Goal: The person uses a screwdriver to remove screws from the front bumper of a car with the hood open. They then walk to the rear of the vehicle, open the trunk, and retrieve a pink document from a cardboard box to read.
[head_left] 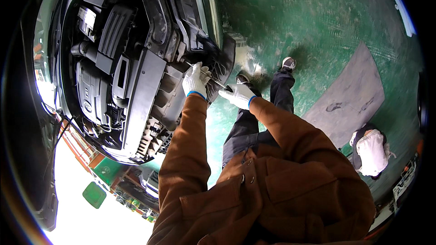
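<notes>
My left hand [195, 81], in a white glove with a blue cuff, is closed at the front corner of a car whose bonnet is up. Its fingers pinch a slim metal rod near the open headlight area [200, 58]. From there the long-shafted tool [215, 80] slants down to the right. Its dark end sits in my right hand [239, 96], gloved the same way and closed around it. Whether this is a screwdriver or a ratchet with an extension, I cannot tell. The tool's far tip is hidden among the car's parts.
The engine bay [97, 86] with its black covers lies to the left, behind the exposed front crossmember [144, 95]. A loosened bumper corner [229, 59] juts out beside my hands. A grey mat [352, 90] lies on the green floor, near a white-and-dark bundle [371, 152].
</notes>
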Available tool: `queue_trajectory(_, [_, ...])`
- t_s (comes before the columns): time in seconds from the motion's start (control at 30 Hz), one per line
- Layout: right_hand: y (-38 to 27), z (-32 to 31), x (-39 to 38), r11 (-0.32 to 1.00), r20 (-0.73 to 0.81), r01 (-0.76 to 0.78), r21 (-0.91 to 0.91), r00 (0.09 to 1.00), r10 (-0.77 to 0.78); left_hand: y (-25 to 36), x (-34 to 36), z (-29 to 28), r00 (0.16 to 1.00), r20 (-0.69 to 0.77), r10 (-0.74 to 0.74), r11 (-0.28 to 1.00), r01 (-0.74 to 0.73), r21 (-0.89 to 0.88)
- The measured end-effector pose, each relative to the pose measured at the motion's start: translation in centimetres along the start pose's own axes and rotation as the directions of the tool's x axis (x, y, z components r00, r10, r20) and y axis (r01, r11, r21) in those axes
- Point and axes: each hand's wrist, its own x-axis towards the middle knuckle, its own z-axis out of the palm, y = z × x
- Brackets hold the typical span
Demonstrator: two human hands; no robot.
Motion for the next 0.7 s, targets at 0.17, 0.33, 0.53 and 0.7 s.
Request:
queue_trajectory(0.17, [0.8, 0.6, 0.1, 0.969, -0.221, 0.113, -0.222, 0.962, -0.162, -0.2, 0.4, 0.0, 1.0, 0.01, 0.024, 1.0, -0.024, 0.0])
queue_trajectory(0.33, [1.1, 1.4, 0.2, 0.975, -0.261, 0.153, -0.164, 0.946, -0.192, -0.2, 0.1, -0.4, 0.998, 0.047, 0.038, 0.999, -0.038, 0.002])
queue_trajectory(0.53, [2.2, 1.5, 1.3, 0.985, -0.154, 0.151, -0.088, 0.975, -0.163, 0.6, 0.0, 0.0, 1.0, 0.013, 0.028, 0.984, -0.029, 0.173])
queue_trajectory(0.7, [2.7, 1.8, 1.2, 0.981, -0.199, 0.18, -0.069, 0.961, -0.191, 0.6, 0.2, -0.2, 0.999, -0.01, 0.034, 0.962, -0.03, 0.273])
